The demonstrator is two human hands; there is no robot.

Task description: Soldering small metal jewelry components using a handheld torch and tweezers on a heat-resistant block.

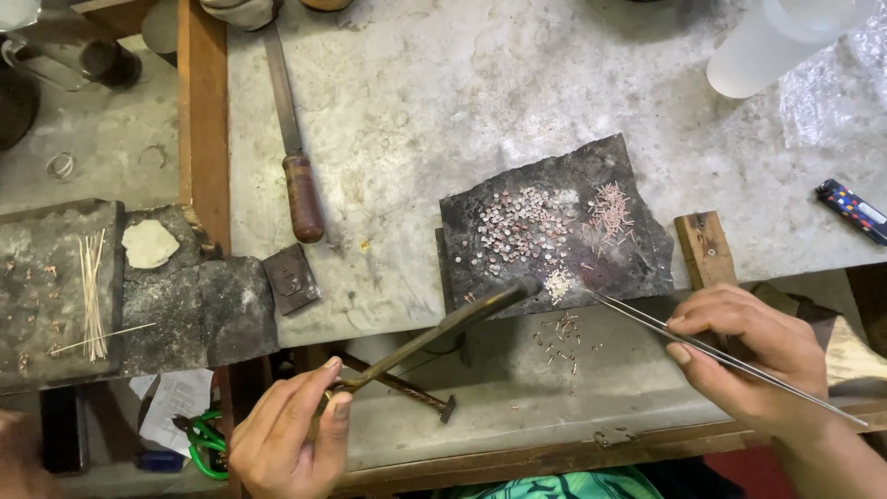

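Both of my hands are closed on tools: my left hand [282, 442] grips a blowtorch [434, 331] pointing toward 2 o'clock, my right hand [750, 356] pinches long tweezers [730, 358] pointing toward 10 o'clock. Their tips meet over pale bits at the charred block [554, 226]'s near edge. Farther at 11 o'clock, a wooden-handled file [294, 157] lies on the surface [443, 102].

left hand [286, 434] pinched, right hand [753, 356] pinched
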